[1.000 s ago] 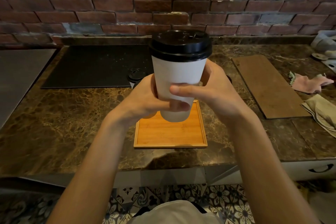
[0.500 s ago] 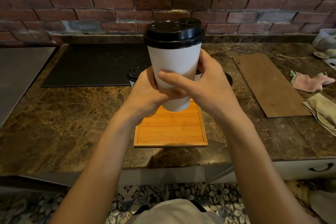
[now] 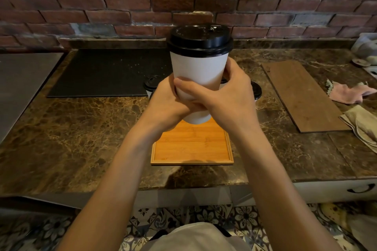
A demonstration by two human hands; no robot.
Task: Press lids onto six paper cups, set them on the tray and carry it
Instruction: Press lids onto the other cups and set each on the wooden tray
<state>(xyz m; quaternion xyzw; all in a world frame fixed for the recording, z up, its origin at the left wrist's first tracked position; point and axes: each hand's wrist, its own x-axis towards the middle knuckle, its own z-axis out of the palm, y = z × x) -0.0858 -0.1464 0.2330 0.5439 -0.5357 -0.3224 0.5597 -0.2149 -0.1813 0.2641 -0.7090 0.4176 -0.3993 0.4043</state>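
Note:
I hold a white paper cup (image 3: 199,71) with a black lid (image 3: 200,39) upright in the air, above the far edge of a small bamboo tray (image 3: 191,146). My left hand (image 3: 165,102) wraps its lower left side and my right hand (image 3: 228,96) its lower right, the right fingers crossing the front. The tray's bare floor shows below the cup. Behind my hands, other lidded cups peek out on the counter: one on the left (image 3: 151,84), one on the right (image 3: 256,90); the rest are hidden.
A dark marble counter (image 3: 77,128) runs to a brick wall. A black mat (image 3: 110,71) lies at the back left, a wooden board (image 3: 302,93) at the right, with a pink cloth (image 3: 348,92) and a beige cloth (image 3: 361,122) beyond it.
Both hands have carried the lidded cup forward, away from me, and the right fingers have wrapped further across its front. The tray has not moved.

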